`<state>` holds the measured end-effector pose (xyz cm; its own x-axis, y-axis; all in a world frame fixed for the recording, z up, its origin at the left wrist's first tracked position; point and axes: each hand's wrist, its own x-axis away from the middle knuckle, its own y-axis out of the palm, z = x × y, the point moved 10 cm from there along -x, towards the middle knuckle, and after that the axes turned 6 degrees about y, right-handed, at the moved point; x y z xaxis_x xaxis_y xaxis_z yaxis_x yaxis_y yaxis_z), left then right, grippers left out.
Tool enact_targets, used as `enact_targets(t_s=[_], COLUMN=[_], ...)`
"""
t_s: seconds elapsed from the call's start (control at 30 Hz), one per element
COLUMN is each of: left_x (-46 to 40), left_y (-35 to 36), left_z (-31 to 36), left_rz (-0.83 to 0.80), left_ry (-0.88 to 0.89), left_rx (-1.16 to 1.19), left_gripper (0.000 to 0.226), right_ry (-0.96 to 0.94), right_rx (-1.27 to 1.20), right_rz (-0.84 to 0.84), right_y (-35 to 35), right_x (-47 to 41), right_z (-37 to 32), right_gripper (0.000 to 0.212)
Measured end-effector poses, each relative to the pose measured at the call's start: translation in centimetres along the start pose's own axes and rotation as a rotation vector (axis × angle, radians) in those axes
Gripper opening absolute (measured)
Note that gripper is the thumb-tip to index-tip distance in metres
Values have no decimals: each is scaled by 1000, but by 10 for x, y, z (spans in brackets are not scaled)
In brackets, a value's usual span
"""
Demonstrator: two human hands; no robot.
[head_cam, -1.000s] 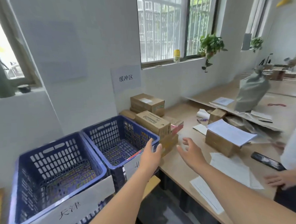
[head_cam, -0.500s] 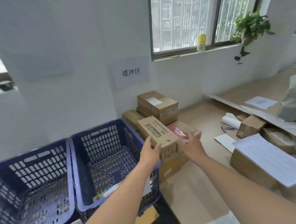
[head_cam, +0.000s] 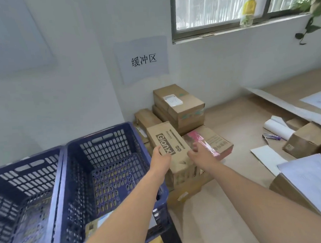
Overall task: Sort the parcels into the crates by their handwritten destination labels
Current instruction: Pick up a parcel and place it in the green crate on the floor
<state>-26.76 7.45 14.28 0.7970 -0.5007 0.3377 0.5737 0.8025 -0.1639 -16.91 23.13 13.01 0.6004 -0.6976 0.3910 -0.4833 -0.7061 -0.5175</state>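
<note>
crates (head_cam: 95, 162) left | parcels (head_cam: 179, 109) stacked right, against wall

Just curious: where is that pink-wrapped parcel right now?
In the head view, the pink-wrapped parcel lies on the table right of centre, just beyond the right hand, beside the box printed Gianxi.

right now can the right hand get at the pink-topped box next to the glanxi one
Probably yes: the right hand is already at the near edge of the pink-topped box, whose top is bare; the printed box gripped by the left hand sits just beside it.
</note>
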Motion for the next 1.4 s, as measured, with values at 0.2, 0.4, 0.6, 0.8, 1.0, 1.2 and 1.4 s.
enact_targets(t_s=[0.2,0.4,0.6,0.8,1.0,1.2,1.4], left_x=[-20,-16,-11,0,21,24,24], left_y=[8,6,-6,-34,-58,-71,-85], left_z=[-16,2,36,81,100,102,89], left_rz=[0,9,-8,-26,-39,-50,-5], left_ry=[-80,-37,127,343,408,432,339], left_rx=[-2,33,21,-17,24,37,238], left_gripper=[31,53,70,63,49,48,15], right_ry=[-42,-17,-54,-174,-291,-246,-254], right_rx=[14,-97,-225,-370,-299,-487,-648], right_rz=[-73,-60,-30,3,13,-50,-81], right_y=[5,-2,-23,-38,-35,-27,-29], right_x=[-20,-18,4,29,49,56,66], right_z=[0,1,-23,-72,-107,-108,-112], right_gripper=[25,35,38,39,38,22,47])
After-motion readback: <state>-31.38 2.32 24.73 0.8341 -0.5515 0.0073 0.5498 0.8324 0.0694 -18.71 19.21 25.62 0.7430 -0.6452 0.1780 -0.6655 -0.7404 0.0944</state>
